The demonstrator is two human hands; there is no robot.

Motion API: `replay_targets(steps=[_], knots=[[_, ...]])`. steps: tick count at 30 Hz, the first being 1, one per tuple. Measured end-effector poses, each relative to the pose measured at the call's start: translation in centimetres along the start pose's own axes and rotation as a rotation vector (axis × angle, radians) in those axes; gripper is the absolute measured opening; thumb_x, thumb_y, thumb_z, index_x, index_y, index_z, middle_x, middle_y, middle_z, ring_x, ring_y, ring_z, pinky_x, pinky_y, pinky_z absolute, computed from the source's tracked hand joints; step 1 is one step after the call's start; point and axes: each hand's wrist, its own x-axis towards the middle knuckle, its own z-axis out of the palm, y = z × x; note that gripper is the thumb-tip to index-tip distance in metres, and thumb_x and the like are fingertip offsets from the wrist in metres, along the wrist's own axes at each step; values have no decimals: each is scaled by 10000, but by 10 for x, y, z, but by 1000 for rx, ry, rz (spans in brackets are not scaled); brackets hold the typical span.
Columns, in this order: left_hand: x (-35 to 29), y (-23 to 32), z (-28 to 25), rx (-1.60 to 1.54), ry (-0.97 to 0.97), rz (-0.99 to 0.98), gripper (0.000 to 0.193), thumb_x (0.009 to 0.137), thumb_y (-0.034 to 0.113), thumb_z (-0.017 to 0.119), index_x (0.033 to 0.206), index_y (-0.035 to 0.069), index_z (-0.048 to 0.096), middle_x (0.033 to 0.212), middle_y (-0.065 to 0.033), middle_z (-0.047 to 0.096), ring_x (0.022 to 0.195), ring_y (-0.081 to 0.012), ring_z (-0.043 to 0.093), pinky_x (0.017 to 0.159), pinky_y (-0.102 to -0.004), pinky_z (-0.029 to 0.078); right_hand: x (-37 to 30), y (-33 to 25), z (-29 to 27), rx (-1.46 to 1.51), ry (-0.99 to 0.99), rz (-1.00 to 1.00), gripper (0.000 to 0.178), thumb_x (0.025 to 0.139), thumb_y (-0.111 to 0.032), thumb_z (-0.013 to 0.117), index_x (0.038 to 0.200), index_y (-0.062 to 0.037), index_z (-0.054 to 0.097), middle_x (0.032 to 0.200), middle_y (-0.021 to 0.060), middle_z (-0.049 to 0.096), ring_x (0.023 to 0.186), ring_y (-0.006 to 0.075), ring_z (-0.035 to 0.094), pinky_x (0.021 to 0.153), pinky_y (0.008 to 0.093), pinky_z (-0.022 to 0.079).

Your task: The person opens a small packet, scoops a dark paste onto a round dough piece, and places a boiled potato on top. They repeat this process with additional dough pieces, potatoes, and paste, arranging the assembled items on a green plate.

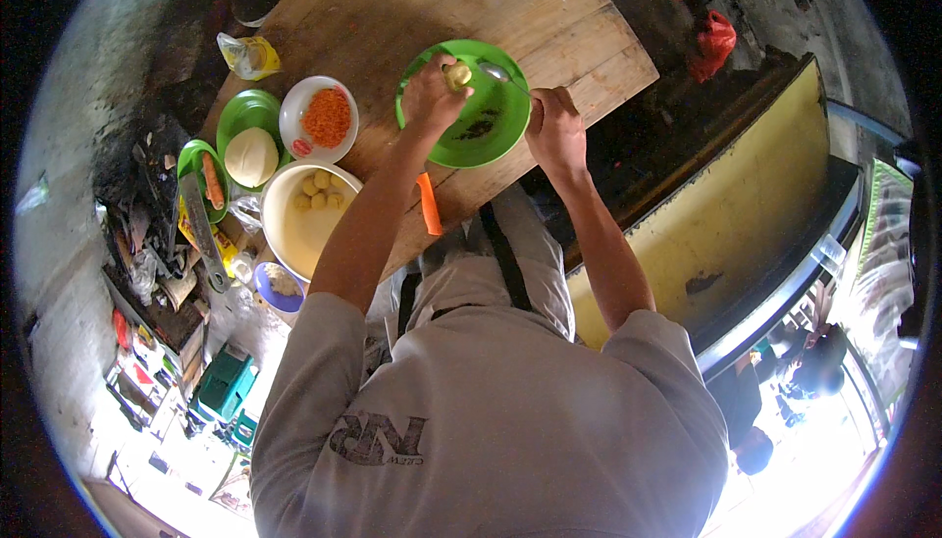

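My left hand [432,97] is closed around a pale yellow dough-like ball [457,75], held above the left side of a green plate [454,153]. A dark crumbly filling [478,126] lies in the middle of that plate. At the plate's right edge, my right hand [555,126] pinches a metal spoon [496,72], its bowl pointing left over the plate near the ball. Whether the spoon touches the plate I cannot tell. An orange handle [429,204] sticks out at the table's near edge, below the plate.
To the left stand a white bowl of shredded orange carrot [326,116], a large pale bowl [294,234] with several yellowish balls [316,190], and a green plate with a white round lump [251,157]. A knife [201,234], a carrot [212,180] and a purple bowl [263,283] lie nearby.
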Motion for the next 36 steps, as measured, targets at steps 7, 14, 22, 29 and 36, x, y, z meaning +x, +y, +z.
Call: replay_targets(steps=[7, 14, 22, 29, 36], knots=[[1, -6, -10, 51, -99, -44, 487, 777, 315, 842, 1190, 117, 675, 1052, -168, 763, 963, -356, 750, 821, -477, 601, -4, 5, 5, -59, -52, -25, 159, 962, -58, 647, 1117, -59, 681, 1017, 149, 667, 832, 387, 713, 701, 466, 601], [-16, -4, -49, -217, -148, -305, 469, 745, 344, 864, 1056, 15, 744, 748, -126, 728, 681, -235, 721, 635, -382, 584, 1, 1, 31, -86, -142, -43, 232, 932, -37, 611, 1155, -67, 665, 1078, 153, 645, 820, 412, 715, 697, 494, 614], [-48, -32, -78, -674, -66, -643, 379, 792, 325, 894, 973, 33, 734, 694, -9, 647, 544, -75, 582, 450, -221, 434, 4, 7, 17, -54, -182, -378, 234, 926, -19, 618, 1142, -88, 676, 1108, 152, 673, 841, 381, 726, 682, 476, 621], [-57, -36, -84, -779, -13, -636, 350, 809, 305, 887, 962, 35, 724, 697, 8, 640, 543, -57, 568, 447, -220, 444, 28, 6, 32, -152, -92, -347, 215, 925, -32, 626, 1131, -78, 669, 1035, 141, 656, 770, 380, 720, 656, 476, 613], [-58, -32, -85, -787, -12, -687, 315, 831, 296, 867, 937, 40, 719, 693, 12, 633, 550, -50, 567, 453, -218, 449, 15, 9, 24, -60, -246, -539, 266, 931, -25, 600, 1170, -123, 664, 1042, 142, 674, 841, 391, 720, 716, 479, 619]])
